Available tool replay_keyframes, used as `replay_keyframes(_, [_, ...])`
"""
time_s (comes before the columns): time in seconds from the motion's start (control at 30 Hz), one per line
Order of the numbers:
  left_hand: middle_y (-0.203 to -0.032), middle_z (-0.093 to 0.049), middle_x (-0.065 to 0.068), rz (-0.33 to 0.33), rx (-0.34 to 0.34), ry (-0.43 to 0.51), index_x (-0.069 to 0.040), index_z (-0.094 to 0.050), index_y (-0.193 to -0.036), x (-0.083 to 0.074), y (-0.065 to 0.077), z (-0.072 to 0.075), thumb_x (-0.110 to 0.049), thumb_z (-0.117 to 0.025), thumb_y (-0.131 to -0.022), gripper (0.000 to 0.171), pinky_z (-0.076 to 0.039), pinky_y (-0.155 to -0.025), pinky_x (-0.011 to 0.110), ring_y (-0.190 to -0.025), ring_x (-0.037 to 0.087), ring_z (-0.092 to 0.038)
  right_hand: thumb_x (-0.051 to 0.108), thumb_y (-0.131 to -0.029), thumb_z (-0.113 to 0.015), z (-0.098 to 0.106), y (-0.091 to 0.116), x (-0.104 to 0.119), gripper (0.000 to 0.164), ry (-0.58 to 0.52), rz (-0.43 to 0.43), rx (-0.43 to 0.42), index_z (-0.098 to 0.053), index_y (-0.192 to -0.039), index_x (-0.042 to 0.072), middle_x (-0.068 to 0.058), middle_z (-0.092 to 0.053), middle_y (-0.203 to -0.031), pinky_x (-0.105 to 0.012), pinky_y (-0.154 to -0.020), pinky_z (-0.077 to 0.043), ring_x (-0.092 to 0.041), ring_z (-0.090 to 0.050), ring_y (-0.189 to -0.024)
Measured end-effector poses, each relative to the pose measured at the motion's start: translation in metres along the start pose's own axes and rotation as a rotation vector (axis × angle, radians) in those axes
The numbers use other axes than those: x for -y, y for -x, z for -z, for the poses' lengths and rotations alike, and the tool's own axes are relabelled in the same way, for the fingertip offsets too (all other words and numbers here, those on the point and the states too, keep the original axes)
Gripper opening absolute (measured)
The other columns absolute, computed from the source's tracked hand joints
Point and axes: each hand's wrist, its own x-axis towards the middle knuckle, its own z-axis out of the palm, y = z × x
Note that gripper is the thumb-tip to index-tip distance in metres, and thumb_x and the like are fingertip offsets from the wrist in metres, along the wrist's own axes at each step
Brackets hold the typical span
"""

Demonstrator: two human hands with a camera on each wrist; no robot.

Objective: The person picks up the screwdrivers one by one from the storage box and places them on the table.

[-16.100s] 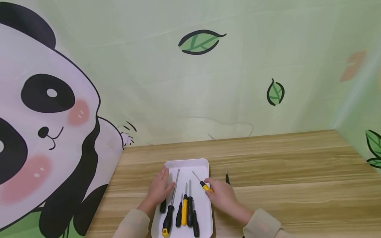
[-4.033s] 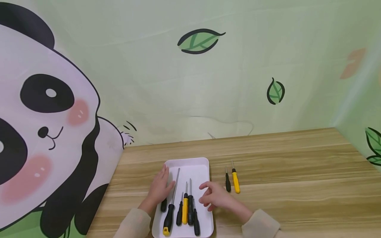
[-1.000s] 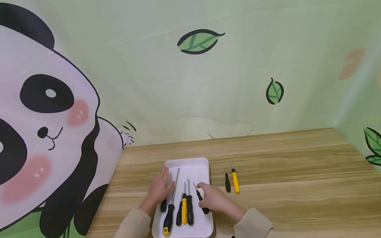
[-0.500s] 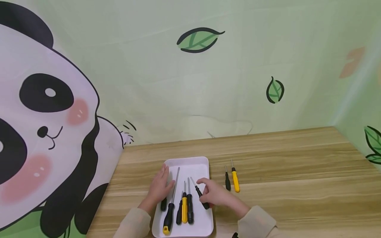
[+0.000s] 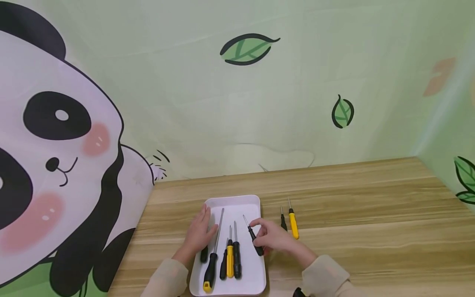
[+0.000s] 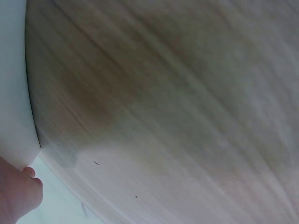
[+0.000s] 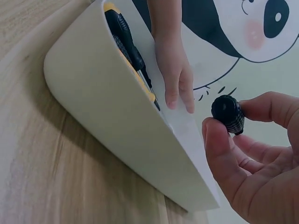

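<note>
My right hand [image 5: 276, 237] pinches a small black screwdriver [image 5: 255, 239] by its handle over the right side of the white tray [image 5: 246, 206], blade pointing away. The handle's ribbed end [image 7: 226, 109] shows between thumb and fingers in the right wrist view. My left hand [image 5: 198, 233] rests at the tray's left rim, fingers straight, thumb over the inside. In the tray lie a long screwdriver with black and yellow handle [image 5: 210, 272], a short black screwdriver [image 5: 223, 268], a yellow screwdriver [image 5: 230, 260] and a black screwdriver [image 5: 237, 264]. Another black handle [image 5: 203, 255] is partly hidden by my left hand.
Right of the tray on the wooden table [image 5: 356, 198], a yellow-handled screwdriver [image 5: 294, 225] lies beside a small black-handled screwdriver [image 5: 283, 220], partly behind my right hand. A panda-printed backdrop [image 5: 178, 103] rises behind the table.
Over the last seconds the yellow screwdriver went from my right hand to the table. My right hand then took the small black screwdriver, now raised and shifted toward the right rim. Left hand unchanged.
</note>
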Motion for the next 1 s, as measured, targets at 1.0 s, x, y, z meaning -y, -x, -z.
replay_keyframes(1.0, [-0.147,-0.016,0.016,-0.009,-0.017,0.009,0.002,-0.025,-0.138,0.000,0.001,0.000,-0.033,-0.050,-0.088,0.065,-0.023,-0.106,0.048,-0.133,0.032,-0.022,-0.003,-0.077,-0.053,0.048,0.003,-0.030,0.050,-0.066,0.059,-0.092,-0.037,-0.125,-0.006,-0.006,-0.051,-0.073,-0.039,-0.050,-0.051,-0.013,-0.052,-0.057])
